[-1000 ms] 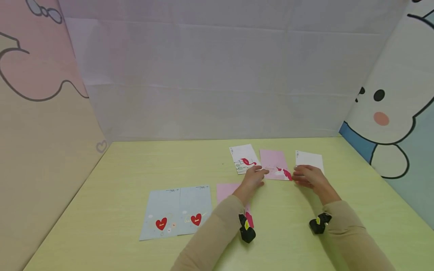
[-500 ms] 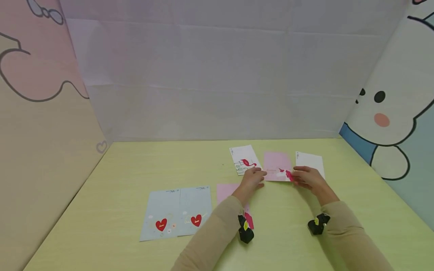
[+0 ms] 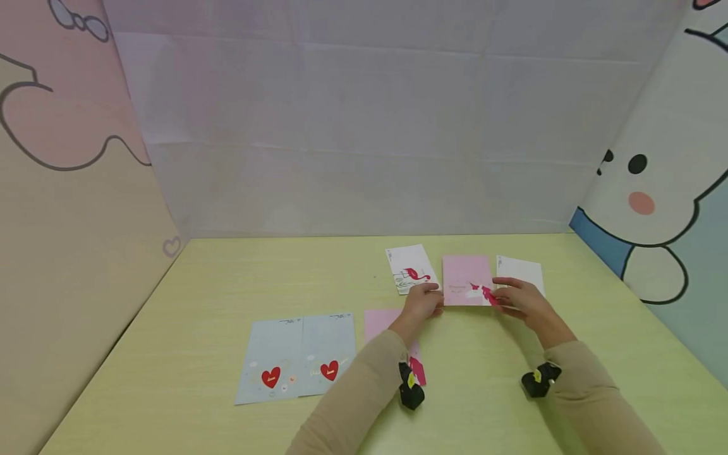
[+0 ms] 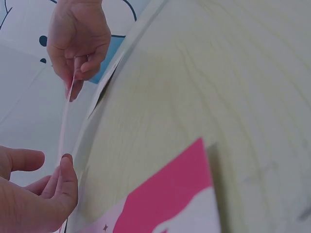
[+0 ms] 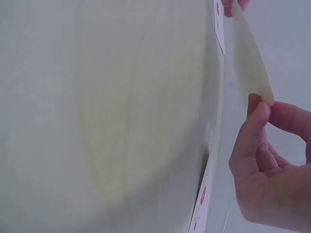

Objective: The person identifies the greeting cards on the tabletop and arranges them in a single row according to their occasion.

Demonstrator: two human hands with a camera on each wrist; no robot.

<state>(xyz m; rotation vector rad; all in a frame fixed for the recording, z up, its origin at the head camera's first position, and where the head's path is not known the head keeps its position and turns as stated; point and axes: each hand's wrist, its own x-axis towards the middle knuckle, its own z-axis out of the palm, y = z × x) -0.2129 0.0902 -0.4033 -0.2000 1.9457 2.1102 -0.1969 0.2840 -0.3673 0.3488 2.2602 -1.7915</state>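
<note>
In the head view, we hold a pink card between our left hand and our right hand, each at one of its side edges. Just beyond the left fingers lies a white flamingo card, and just beyond the right fingers, partly hidden by them, a plain-looking white card. A second pink card lies nearer to us than the left grip, partly covered by our left sleeve. Further left of that grip, two blue cards with red hearts lie side by side on the table.

In the left wrist view, we see the held card nearly edge-on, stretching from one hand to the other, off the tabletop. Our left thumb and fingers pinch its near end, one finger standing apart; our right fingers pinch the far end. The second pink card's dark pink corner shows below and beside the left grip.

In the right wrist view, our right thumb and a fingertip pinch the card's corner, the other fingers curled beneath. Our left hand shows only partly, at the card's far end.
</note>
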